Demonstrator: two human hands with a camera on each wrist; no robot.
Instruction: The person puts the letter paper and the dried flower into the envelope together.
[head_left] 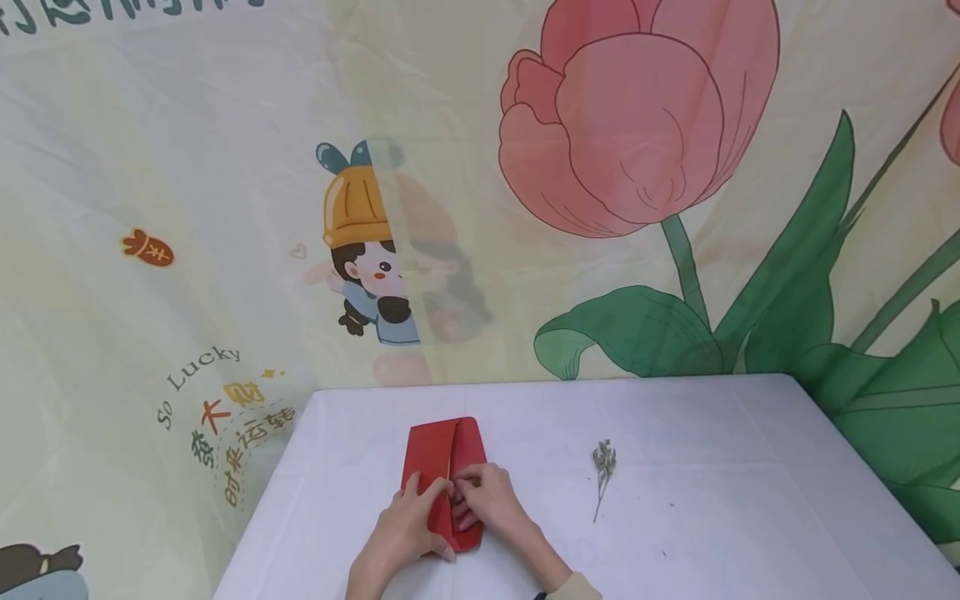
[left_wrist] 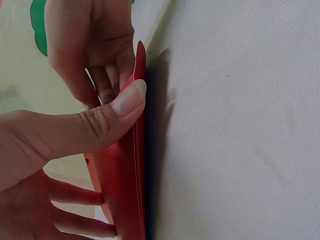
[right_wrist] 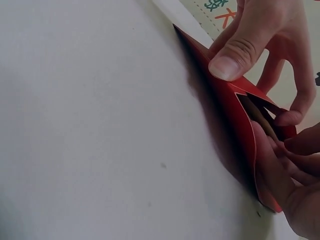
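Behind the white table (envelope there), tulip backdrop.

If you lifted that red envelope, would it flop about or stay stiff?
The red envelope would probably stay fairly stiff, as its long edge looks straight. It is likely light, being thin, and may flex near its opening, which bows apart.

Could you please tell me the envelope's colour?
The envelope is red, clearest in the head view.
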